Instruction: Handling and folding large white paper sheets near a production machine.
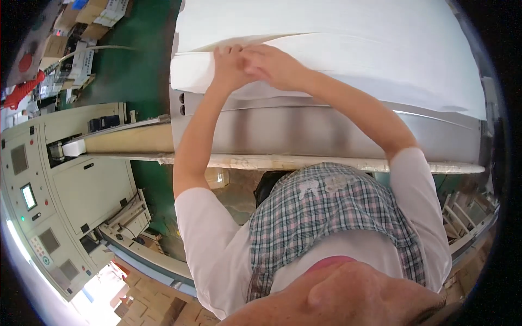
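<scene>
Both arms are reaching forward over the steel table (pixel 304 130), the left hand (pixel 228 68) and right hand (pixel 272 65) meeting side by side at the near left corner of the white sheet stack (pixel 337 49). Fingers are curling down onto the top sheet's edge, pressing or pinching it. Whether they are actually gripping paper is hard to tell, since the fingertips are overlapping each other.

Bright, even overhead light fills the scene. The broad white paper sheets (pixel 337 49) are nearly washed out, with little surface detail. The brushed grey metal table (pixel 304 130) shows soft streaky glare. Fisheye distortion bends straight edges toward a dark rim. A pale overexposed patch glows at lower left. Focus is fairly sharp centrally.
</scene>
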Demonstrator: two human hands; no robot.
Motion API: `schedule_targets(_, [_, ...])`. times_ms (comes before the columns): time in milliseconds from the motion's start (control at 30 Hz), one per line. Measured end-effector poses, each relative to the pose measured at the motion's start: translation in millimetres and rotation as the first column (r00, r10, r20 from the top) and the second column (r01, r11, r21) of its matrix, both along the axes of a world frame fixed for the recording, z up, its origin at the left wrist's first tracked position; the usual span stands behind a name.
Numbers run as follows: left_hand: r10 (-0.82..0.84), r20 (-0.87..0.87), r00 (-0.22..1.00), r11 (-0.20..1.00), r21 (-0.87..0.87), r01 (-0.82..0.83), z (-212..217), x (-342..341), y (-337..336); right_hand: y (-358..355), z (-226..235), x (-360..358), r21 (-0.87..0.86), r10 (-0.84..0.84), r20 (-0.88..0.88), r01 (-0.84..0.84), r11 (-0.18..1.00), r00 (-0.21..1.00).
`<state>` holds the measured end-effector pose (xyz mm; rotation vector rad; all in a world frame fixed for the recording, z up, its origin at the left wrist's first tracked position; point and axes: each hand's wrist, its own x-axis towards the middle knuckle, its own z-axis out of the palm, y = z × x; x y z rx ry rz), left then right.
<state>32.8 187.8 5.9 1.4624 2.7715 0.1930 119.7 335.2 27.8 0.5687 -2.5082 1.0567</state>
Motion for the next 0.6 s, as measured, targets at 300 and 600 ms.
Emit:
schedule_targets(300, [0.025, -0.078, 0.997, 0.992, -0.119, -0.034, 9, -29, 23, 164, 3, 38, 0.382, -0.31, 0.396, 0.152, 0.912, 0.864])
schedule_targets(600, [0.367, -0.004, 0.93, 0.797, -0.514, -0.317, 25, -18, 53, 399, 17, 199, 0.701, -0.475, 0.484, 0.0, 0.713, 0.735])
